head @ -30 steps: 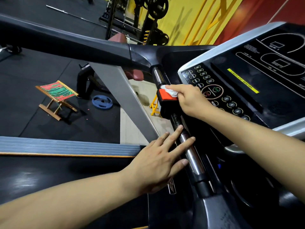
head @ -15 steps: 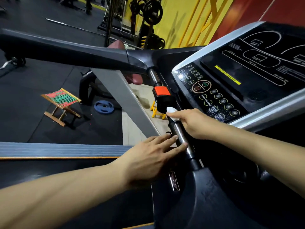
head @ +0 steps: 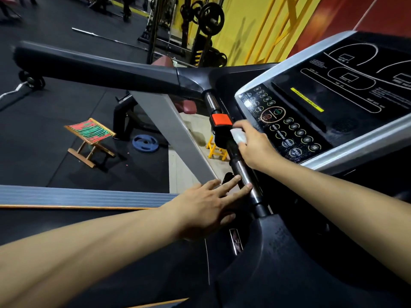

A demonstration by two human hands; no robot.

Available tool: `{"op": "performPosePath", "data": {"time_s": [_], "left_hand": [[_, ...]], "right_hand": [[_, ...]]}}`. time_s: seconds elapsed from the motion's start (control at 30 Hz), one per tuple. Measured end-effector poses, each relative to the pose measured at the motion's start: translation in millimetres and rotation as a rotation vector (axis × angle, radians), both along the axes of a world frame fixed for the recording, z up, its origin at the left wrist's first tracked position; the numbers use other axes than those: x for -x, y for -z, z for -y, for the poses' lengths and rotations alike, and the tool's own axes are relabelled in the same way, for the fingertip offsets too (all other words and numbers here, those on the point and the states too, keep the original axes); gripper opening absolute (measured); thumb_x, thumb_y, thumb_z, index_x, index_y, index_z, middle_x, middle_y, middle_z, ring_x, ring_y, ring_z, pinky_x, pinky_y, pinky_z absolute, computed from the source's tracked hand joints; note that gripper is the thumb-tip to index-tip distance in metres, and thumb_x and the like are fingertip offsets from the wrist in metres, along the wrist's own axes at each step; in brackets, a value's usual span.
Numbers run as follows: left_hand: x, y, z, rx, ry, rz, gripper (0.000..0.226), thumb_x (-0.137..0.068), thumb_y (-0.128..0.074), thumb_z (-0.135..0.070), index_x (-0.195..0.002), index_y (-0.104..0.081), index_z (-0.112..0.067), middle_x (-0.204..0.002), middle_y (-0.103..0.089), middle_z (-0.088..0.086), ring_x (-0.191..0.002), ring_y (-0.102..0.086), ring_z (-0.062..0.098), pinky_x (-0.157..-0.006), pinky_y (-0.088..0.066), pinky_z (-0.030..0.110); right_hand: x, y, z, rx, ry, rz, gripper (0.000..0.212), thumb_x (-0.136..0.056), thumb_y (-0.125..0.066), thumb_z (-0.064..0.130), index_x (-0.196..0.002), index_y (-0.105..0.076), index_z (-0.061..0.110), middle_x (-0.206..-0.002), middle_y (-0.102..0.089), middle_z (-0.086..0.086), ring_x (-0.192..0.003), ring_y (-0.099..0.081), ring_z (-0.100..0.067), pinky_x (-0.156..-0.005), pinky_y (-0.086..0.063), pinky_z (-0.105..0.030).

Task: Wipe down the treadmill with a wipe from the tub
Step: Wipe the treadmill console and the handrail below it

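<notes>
The treadmill's black console (head: 329, 103) with its button panel fills the upper right. A chrome grip bar (head: 243, 172) runs down from the black handrail (head: 100, 70), with an orange safety key block (head: 221, 120) on it. My right hand (head: 255, 145) holds a small white wipe (head: 238, 135) against the bar just below the orange block. With its fingers straight, my left hand (head: 206, 203) rests on the treadmill frame, fingertips touching the lower chrome bar. The tub is not in view.
A grey upright post (head: 173, 134) slants down beside the bar. On the black gym floor stand a small folding stool (head: 91, 138), a blue weight plate (head: 145, 143) and a yellow stand (head: 216, 150). Weight racks (head: 200, 30) line the yellow wall behind.
My right hand slid the wipe down the bar from the orange block, then back up to just below it. My left hand stayed on the frame.
</notes>
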State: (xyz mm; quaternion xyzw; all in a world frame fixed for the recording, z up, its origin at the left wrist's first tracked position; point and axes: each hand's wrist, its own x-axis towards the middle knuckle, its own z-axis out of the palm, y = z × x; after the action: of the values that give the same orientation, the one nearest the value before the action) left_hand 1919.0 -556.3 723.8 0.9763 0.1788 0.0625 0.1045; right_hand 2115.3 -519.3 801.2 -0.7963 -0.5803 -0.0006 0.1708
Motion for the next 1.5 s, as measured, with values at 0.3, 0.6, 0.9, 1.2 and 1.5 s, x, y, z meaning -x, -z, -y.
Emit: {"op": "performPosePath", "data": {"time_s": [0.3, 0.6, 0.9, 1.2, 1.5], "left_hand": [[-1, 3, -2, 0.020, 0.006, -0.002, 0.067, -0.107, -0.023, -0.054, -0.155, 0.023, -0.046, -0.169, 0.017, -0.008, -0.155, -0.012, 0.029, -0.120, -0.026, 0.045], [-3, 5, 3, 0.041, -0.024, 0.043, 0.067, -0.106, -0.024, -0.054, -0.155, 0.021, -0.044, -0.169, 0.015, -0.004, -0.155, -0.011, 0.031, -0.119, -0.027, 0.046], [-3, 6, 3, 0.034, -0.012, 0.057, 0.068, -0.106, -0.023, -0.055, -0.156, 0.021, -0.042, -0.169, 0.016, -0.005, -0.155, -0.014, 0.029, -0.118, -0.030, 0.045], [-3, 4, 5, 0.030, -0.027, 0.076, 0.069, -0.107, -0.028, -0.049, -0.159, 0.016, -0.040, -0.171, 0.002, -0.003, -0.154, -0.016, 0.028, -0.119, -0.030, 0.048], [3, -2, 24, -0.118, 0.199, 0.236, 0.074, -0.095, -0.008, -0.053, -0.159, -0.029, -0.022, -0.143, -0.057, 0.007, -0.126, -0.053, 0.032, -0.108, -0.040, 0.045]], "right_hand": [[1, -11, 23, 0.206, -0.260, 0.192, 0.043, -0.100, -0.043, 0.011, -0.128, -0.068, 0.033, -0.128, -0.069, -0.004, -0.115, -0.064, -0.030, -0.100, -0.050, -0.036], [-2, -10, 55, 0.205, -0.412, 0.168, 0.040, -0.099, -0.043, 0.011, -0.119, -0.066, 0.037, -0.112, -0.068, 0.009, -0.109, -0.064, -0.018, -0.096, -0.049, -0.031], [9, -26, 117, 0.240, -0.227, 0.015, 0.052, -0.096, -0.045, -0.003, -0.129, -0.069, 0.030, -0.124, -0.070, 0.013, -0.114, -0.064, -0.002, -0.092, -0.041, -0.005], [8, -10, 66, 0.190, -0.114, -0.059, 0.047, -0.100, -0.042, 0.005, -0.135, -0.065, 0.027, -0.134, -0.066, 0.004, -0.120, -0.061, -0.011, -0.093, -0.046, -0.015], [26, -21, 117, 0.401, -0.636, 0.469, 0.039, -0.091, -0.039, 0.023, -0.104, -0.071, 0.006, -0.123, -0.062, -0.017, -0.111, -0.059, -0.031, -0.092, -0.050, -0.039]]}}
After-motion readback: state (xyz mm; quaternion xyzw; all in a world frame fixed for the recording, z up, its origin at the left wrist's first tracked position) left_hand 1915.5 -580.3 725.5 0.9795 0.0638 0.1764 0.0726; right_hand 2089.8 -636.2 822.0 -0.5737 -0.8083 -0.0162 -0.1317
